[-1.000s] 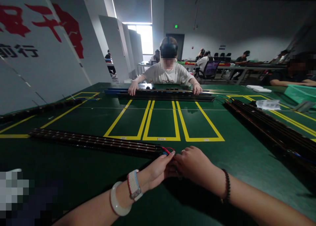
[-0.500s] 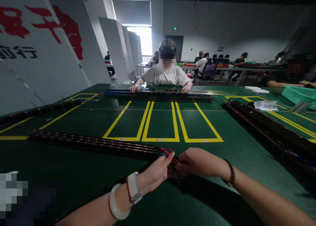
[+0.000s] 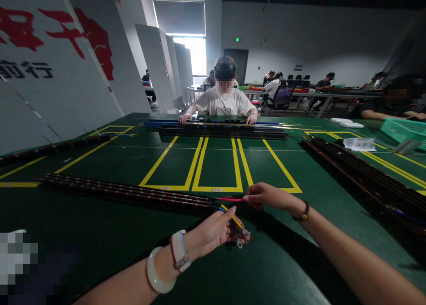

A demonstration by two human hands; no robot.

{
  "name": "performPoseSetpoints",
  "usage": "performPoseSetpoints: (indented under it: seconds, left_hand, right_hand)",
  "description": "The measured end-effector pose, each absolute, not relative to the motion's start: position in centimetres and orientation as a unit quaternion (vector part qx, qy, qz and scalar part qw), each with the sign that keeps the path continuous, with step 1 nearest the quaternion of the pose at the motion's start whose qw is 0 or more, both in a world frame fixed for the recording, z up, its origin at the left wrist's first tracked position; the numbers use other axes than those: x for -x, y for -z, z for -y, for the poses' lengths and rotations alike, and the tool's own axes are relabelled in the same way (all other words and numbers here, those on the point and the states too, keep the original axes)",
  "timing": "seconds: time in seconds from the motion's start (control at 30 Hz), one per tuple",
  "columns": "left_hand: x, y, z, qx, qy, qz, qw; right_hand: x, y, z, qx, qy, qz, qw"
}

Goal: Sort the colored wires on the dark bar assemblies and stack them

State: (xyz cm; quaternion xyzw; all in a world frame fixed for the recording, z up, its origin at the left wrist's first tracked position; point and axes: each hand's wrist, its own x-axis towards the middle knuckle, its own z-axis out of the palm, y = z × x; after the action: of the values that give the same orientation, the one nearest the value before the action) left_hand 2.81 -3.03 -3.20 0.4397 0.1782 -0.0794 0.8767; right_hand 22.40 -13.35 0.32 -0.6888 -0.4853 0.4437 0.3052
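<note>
Long dark strips (image 3: 133, 193) lie side by side on the green table, with coloured wires coming out of their right end. My left hand (image 3: 216, 231) is closed on yellow and blue wires (image 3: 229, 211), thumb on top. Metal ring lugs (image 3: 242, 236) on the wire ends stick out past my left fingers. My right hand (image 3: 266, 196) pinches a red wire (image 3: 231, 200) near its end and holds it out to the right, apart from the others. The tip of the red wire is hidden in my fingers.
Yellow tape rectangles (image 3: 218, 189) mark the green table (image 3: 159, 269). More dark strips (image 3: 362, 180) lie at the right, others (image 3: 60, 145) at the left. Across the table a person (image 3: 226, 98) has both hands on long rails (image 3: 222, 131). A green basket (image 3: 402, 132) stands at the far right.
My right hand has moved up and slightly right, away from my left hand, drawing the red wire out straight. The yellow wire and the lugs in my left hand now show.
</note>
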Motion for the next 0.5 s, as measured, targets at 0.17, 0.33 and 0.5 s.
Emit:
performPoseSetpoints:
  seconds: [0.17, 0.33, 0.5]
  left_hand:
    - [-2.8, 3.0, 2.7, -0.442, 0.096, -0.188, 0.872]
    - [-3.0, 3.3, 2.7, -0.435, 0.107, -0.186, 0.875]
    - [-3.0, 3.3, 2.9, -0.425, 0.096, -0.183, 0.881]
  right_hand:
    - [-23.0, 1.9, 11.9, 0.692, -0.386, 0.456, 0.405]
    - [-23.5, 2.7, 11.2, 0.698, -0.386, 0.446, 0.406]
    - [-22.7, -0.6, 13.1, 0.796, -0.273, 0.474, 0.261]
